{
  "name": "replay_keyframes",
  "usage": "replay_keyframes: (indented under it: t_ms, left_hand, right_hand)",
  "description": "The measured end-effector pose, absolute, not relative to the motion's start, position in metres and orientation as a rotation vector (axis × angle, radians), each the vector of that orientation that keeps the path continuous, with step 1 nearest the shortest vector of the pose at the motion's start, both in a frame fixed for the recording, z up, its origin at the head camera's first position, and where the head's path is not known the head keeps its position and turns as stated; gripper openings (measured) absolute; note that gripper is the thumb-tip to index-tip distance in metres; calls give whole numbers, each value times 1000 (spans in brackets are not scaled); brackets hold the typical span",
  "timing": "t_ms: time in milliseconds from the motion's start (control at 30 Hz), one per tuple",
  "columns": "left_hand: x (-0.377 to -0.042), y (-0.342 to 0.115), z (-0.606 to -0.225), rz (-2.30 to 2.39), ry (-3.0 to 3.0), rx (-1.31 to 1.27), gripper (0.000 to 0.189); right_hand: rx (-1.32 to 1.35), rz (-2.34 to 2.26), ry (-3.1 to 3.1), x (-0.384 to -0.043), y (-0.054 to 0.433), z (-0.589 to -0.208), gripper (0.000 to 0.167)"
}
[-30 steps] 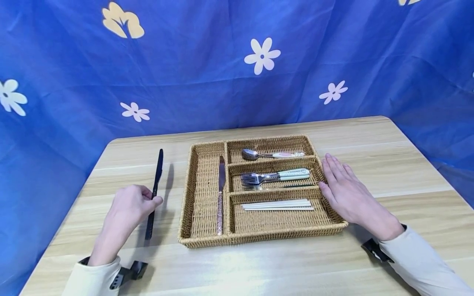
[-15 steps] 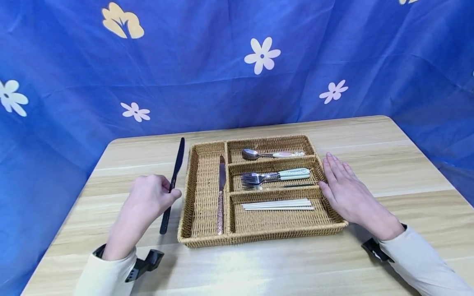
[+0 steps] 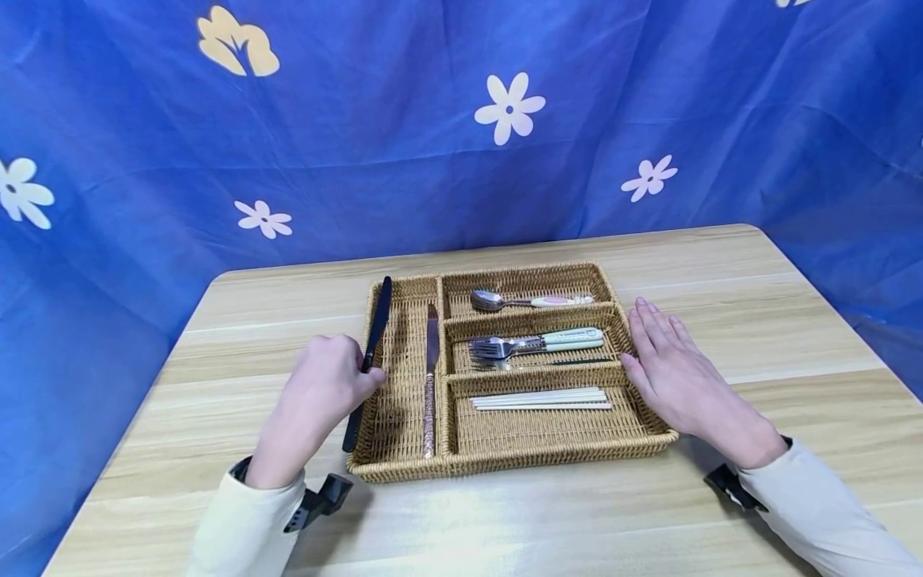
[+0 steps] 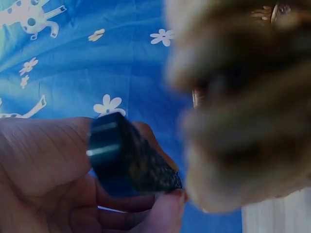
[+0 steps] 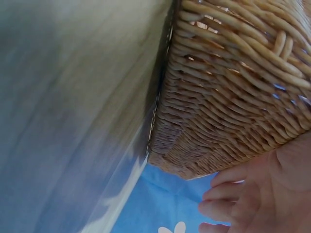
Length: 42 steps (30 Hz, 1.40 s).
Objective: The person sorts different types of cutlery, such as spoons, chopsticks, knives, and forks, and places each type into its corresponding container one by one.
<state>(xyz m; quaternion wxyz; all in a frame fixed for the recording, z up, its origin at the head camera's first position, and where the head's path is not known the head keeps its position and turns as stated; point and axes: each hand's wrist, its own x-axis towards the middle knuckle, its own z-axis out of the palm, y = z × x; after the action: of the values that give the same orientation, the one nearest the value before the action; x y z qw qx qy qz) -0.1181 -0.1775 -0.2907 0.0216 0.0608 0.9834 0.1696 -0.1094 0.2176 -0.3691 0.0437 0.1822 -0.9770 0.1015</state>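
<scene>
My left hand (image 3: 317,397) pinches a black table knife (image 3: 377,320) by its handle, over the left rim of a wicker cutlery tray (image 3: 541,463). In the left wrist view the butt of the knife handle (image 4: 109,155) shows close up between thumb and fingers. A second table knife (image 3: 430,377), with a patterned handle, lies along the right side of that long left compartment. With fingers straight, my right hand (image 3: 674,381) rests against the tray's right side; the right wrist view shows its palm beside the woven wall (image 5: 228,97).
The tray's other compartments hold a spoon (image 3: 490,301), several forks (image 3: 505,347) and white chopsticks (image 3: 541,399), from back to front. A wooden table (image 3: 779,320) carries the tray. Behind it hangs a blue cloth (image 3: 404,160) with flowers.
My left hand has carried the black table knife rightward, from beside the tray to above its left rim. My right hand and the tray have stayed put.
</scene>
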Motion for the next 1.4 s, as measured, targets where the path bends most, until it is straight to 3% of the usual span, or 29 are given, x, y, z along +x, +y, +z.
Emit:
replay_keyframes:
  t_ms: [233,600,900,1400]
  left_hand:
    - [-120,-171,-296,561,3003,137,46]
    - [-120,-159,-311,482,3143,286,45]
    - [-118,-146,-334,532,3050,282,20]
    - [-121,-142,-352,513,3039,310,35]
  right_hand:
    - [561,311,-2980,-110,217,-370,63]
    - [541,325,-3004,-109,218,-369,63]
    - [533,346,-3008,-109,218,-369,63]
    - [536,349,-3004,-110,218,-369,63]
